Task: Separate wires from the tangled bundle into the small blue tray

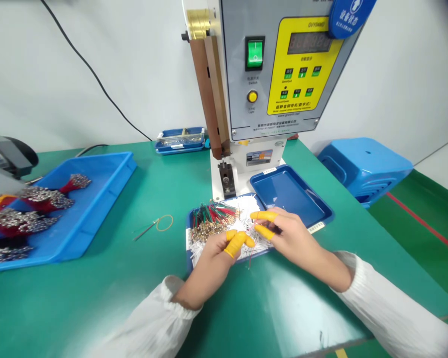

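Observation:
My left hand (218, 256), with yellow finger cots on thumb and forefinger, pinches a thin wire (250, 256), whose reddish end hangs below the fingertips. Close to it on the right, my right hand (287, 231) wears the same cots, thumb and forefinger curled toward each other. A tiny pinkish bit shows at their tips, too small to name. Both hands are over a blue tray (188, 238) holding white tube-like pieces (246, 203) and a bundle of red and green wires (218, 214) with brass-coloured ends.
A crimping machine (246, 119) stands behind the tray, its die (227, 180) low in front. Beside it lies a second blue tray (291, 191). Leftward are a looped wire tool (149, 228) and a blue bin (97, 199) of wire bundles. A blue stool (369, 159) is right.

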Action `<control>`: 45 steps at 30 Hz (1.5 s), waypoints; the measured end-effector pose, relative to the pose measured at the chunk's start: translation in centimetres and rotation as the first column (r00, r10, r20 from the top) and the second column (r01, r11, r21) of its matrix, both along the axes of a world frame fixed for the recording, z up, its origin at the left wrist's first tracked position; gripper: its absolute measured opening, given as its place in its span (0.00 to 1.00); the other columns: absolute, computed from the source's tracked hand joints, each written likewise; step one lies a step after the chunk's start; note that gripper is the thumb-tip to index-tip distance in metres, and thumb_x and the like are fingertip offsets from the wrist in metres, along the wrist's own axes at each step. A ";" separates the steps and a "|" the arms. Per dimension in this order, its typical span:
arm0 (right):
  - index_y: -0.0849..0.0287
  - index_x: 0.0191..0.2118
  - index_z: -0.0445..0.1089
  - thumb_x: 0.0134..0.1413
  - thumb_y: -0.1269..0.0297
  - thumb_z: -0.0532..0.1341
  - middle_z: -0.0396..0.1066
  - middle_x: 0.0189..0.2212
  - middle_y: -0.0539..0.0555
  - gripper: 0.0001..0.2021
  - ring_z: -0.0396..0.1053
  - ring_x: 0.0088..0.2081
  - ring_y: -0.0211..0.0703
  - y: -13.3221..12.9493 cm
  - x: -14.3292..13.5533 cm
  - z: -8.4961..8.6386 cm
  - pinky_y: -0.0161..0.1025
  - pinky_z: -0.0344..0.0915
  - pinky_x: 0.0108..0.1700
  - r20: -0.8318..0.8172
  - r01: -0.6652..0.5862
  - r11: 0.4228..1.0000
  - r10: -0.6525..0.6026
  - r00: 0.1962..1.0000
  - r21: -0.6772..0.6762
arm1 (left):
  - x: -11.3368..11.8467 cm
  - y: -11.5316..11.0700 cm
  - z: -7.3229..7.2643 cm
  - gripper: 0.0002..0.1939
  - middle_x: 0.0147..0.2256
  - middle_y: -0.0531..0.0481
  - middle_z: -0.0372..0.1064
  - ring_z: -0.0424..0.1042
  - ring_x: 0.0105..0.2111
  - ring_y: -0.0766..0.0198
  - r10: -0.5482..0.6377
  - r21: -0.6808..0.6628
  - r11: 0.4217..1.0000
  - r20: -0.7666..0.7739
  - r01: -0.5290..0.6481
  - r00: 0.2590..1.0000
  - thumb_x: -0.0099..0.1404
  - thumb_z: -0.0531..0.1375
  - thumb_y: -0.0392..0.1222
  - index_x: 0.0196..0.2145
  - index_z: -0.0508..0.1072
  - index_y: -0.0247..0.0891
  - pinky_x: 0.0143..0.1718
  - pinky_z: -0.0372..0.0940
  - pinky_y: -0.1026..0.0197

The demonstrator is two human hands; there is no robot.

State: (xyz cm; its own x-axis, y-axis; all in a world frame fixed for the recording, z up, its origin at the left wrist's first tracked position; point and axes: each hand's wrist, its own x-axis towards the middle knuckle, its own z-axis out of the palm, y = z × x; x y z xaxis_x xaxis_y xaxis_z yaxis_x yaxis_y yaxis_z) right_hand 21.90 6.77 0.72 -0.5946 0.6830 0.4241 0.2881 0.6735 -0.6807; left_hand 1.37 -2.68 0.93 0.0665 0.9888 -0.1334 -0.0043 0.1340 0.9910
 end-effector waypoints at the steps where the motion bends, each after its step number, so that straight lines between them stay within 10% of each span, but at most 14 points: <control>1: 0.54 0.50 0.78 0.65 0.67 0.64 0.77 0.39 0.54 0.10 0.73 0.38 0.45 -0.1 -0.1 0.2 0.43 0.70 0.41 -0.041 0.024 0.998 -0.026 0.999 -0.053 | 0.0 0.0 0.0 0.08 0.20 0.59 0.54 0.50 0.21 0.70 0.000 -0.002 1.000 0.009 0.000 1.000 0.62 0.60 0.41 0.26 0.69 0.37 0.25 0.47 0.64; 11: 0.52 0.46 0.79 0.52 0.63 0.73 0.79 0.37 0.52 0.15 0.77 0.40 0.44 -0.4 -0.4 1.5 0.45 0.76 0.48 -0.448 -0.036 0.822 -0.272 0.852 -0.568 | 0.1 0.0 -0.1 0.13 0.20 0.59 0.52 0.47 0.21 0.70 -0.006 -0.004 1.000 -0.009 0.006 1.000 0.67 0.60 0.48 0.33 0.76 0.35 0.24 0.45 0.64; 45: 0.57 0.42 0.78 0.54 0.64 0.73 0.82 0.32 0.52 0.11 0.80 0.31 0.38 -0.2 -1.0 1.9 0.35 0.78 0.38 -0.547 -0.170 0.748 -0.290 0.786 -0.641 | 0.0 0.0 0.0 0.09 0.22 0.57 0.57 0.51 0.23 0.69 -0.075 0.018 0.997 -0.082 0.077 0.994 0.65 0.58 0.37 0.33 0.78 0.35 0.26 0.49 0.64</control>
State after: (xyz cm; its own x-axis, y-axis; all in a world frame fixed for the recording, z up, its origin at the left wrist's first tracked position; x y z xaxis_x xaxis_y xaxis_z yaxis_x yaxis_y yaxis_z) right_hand 20.91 6.58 2.66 -0.3310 0.9366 0.1154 -0.2931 0.0142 -0.9560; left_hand 1.38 -2.68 0.91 0.1312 0.9840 -0.1202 0.0853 0.1096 0.9903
